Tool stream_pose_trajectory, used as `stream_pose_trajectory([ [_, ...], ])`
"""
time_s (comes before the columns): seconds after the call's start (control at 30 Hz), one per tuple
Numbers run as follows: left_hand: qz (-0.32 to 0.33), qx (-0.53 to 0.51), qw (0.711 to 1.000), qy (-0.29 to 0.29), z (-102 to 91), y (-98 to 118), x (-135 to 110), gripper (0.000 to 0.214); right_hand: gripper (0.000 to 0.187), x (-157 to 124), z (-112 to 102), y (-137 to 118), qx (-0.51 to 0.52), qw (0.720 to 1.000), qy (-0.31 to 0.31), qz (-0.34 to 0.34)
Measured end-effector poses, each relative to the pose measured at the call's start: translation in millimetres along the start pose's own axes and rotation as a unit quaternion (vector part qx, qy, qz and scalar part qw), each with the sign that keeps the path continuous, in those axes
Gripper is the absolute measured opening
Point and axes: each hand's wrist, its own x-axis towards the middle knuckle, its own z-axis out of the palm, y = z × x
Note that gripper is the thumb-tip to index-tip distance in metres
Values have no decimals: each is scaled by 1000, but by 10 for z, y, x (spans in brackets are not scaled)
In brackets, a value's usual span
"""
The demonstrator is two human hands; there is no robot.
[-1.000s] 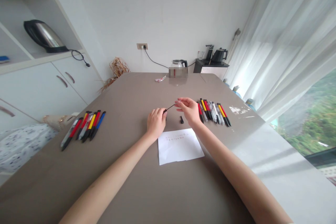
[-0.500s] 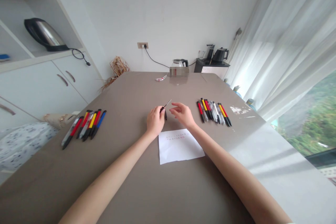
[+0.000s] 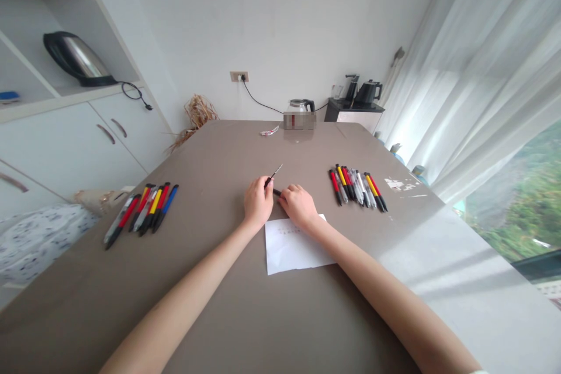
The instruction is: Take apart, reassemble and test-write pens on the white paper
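Though illegible, writing (image 3: 290,231) on paper (image 3: 298,254) by right hand (image 3: 299,205).

A blurry grey patch (image 3: 299,120) hides something at the top middle, the right hand (image 3: 298,205) covers a corner of the white paper sheet (image 3: 290,252), whose tiny writing cannot be read, and the left hand (image 3: 258,202) hides most of the thin black stick (image 3: 274,174).

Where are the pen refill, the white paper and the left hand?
pen refill (image 3: 275,173), head view, the thin exposed shaft.
white paper (image 3: 291,254), head view, its bare middle.
left hand (image 3: 258,205), head view, the back of it.
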Motion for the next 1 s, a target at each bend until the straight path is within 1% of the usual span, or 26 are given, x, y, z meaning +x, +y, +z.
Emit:
stream_pose_trajectory([
  [0.1,8,16,1000,0,-10,23,-4,24,16,18,2,8,-1,1000,7,19],
  [0.2,23,41,999,-6,-27,65,-20,24,20,40,9,4,3,999,29,37],
  [0.27,36,58,998,-14,-40,96,-32,25,24,56,25,2,0,999,40,27],
  [0.37,49,72,996,-23,-54,127,-41,25,22,71,58,14,9,1000,28,-1],
  [0.47,51,78,995,-27,-61,131,-40,25,23,83,69,57,55,998,41,9],
  [0.53,50,82,995,-27,-66,132,-41,26,22,104,46,110,119,989,72,46],
  [0.57,49,84,995,-28,-69,134,-42,26,21,120,25,143,163,980,90,71],
  [0.63,46,89,994,-30,-75,144,-46,26,21,161,-36,220,273,947,123,119],
  [0.67,44,92,994,-31,-77,150,-48,26,22,183,-74,261,334,922,136,140],
  [0.73,40,97,994,-32,-80,160,-51,26,28,219,-156,337,462,857,152,171],
  [0.8,38,100,994,-33,-80,166,-53,26,33,239,-233,395,566,788,150,188],
  [0.87,38,102,993,-36,-80,167,-52,26,36,243,-293,428,632,738,145,189],
  [0.93,39,103,993,-39,-80,168,-52,26,38,239,-331,439,667,710,141,178],
  [1.0,40,105,993,-42,-83,171,-53,25,40,232,-355,432,681,703,130,163],
])
